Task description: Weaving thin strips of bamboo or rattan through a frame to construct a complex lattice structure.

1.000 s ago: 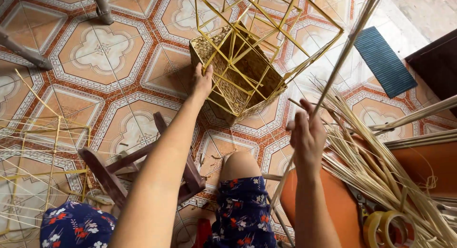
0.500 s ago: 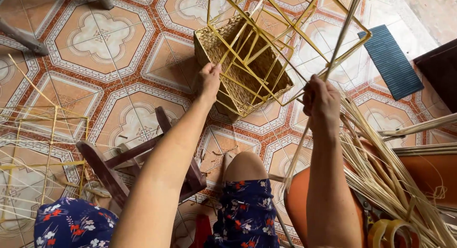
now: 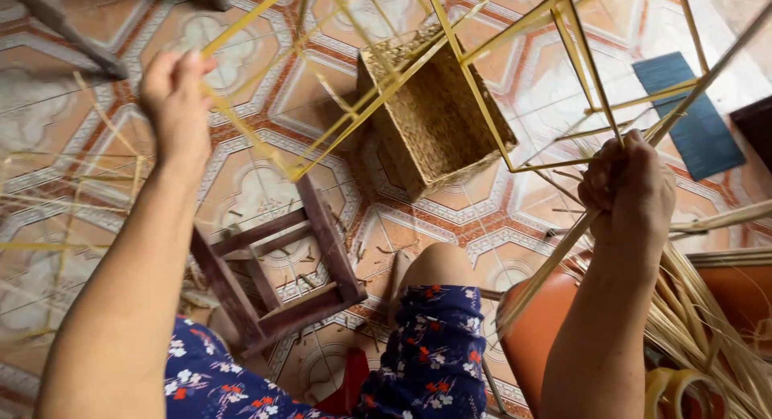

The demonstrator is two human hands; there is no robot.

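My left hand is raised at the upper left and grips a bar of a yellow metal wire frame that hangs tilted over the floor. A woven straw basket bottom fills the frame's lower part. My right hand is closed around a long pale reed strip that runs diagonally from the lower middle to the upper right, close to the frame's right corner.
A dark wooden stool lies overturned by my knee. A bundle of pale reeds rests on an orange seat at right, with tape rolls below. A blue mat lies on the patterned tile floor. More yellow frames stand at left.
My left hand has lifted the frame up and toward me, so it now looms large. My right hand has closed on the reed and risen beside the frame.
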